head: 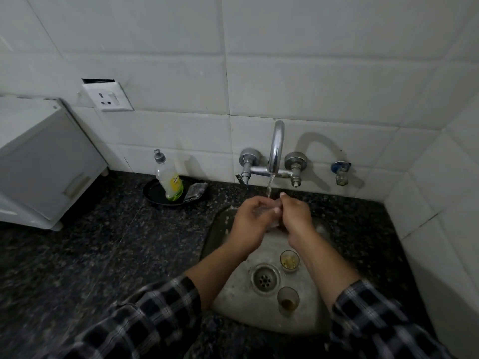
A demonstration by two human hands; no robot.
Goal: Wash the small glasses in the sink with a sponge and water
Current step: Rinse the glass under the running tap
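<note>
We see our left hand [249, 221] and right hand [295, 216] both curled round a blurred clear glass [269, 212] under the tap [276, 146]. Behind the wrists, toward us, a second glass [289, 260] and a third glass [288, 299] stand by the drain [265, 279]. Left of the hands stands a soap bottle [169, 178].

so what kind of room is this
Most likely a home kitchen: a steel sink set in a dark stone counter, a wall tap running, and a dish soap bottle nearby.

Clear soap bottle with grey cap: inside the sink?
No, the clear soap bottle with grey cap stands upright on a round black dish on the counter, left of the steel sink.
</note>
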